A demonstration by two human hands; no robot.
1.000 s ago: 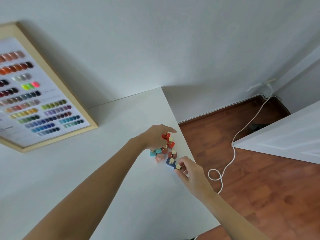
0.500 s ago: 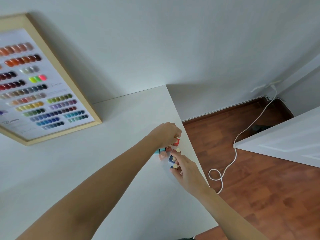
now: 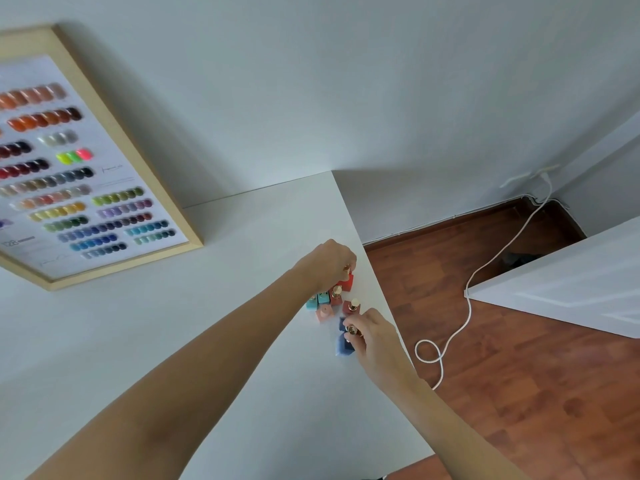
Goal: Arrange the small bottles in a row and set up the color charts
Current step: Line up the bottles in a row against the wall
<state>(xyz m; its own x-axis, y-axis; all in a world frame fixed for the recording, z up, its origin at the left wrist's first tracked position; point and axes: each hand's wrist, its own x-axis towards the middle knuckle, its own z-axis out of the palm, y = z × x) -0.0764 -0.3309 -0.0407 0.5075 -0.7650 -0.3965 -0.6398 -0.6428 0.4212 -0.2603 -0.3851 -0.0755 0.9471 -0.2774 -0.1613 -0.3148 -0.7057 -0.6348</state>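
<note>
Several small square bottles with gold caps cluster near the right edge of the white table [image 3: 242,341]. My left hand [image 3: 330,261] pinches the gold cap of a red bottle [image 3: 346,282] at the far end of the cluster. My right hand [image 3: 375,336] grips the cap of a dark blue bottle [image 3: 344,345] at the near end. Between them stand two teal bottles [image 3: 318,299], a pink bottle [image 3: 324,312] and dark red bottles [image 3: 351,306]. A wood-framed color chart [image 3: 86,188] with rows of nail swatches leans against the wall at the left.
The table edge runs diagonally just right of the bottles, with wooden floor [image 3: 519,375] below. A white cable [image 3: 460,306] loops on the floor. A white door [image 3: 571,282] stands at the right.
My left hand has moved from over the cluster onto the red bottle's cap. My right hand shifted along the near end of the cluster to the dark blue bottle. The camera view drifted slightly.
</note>
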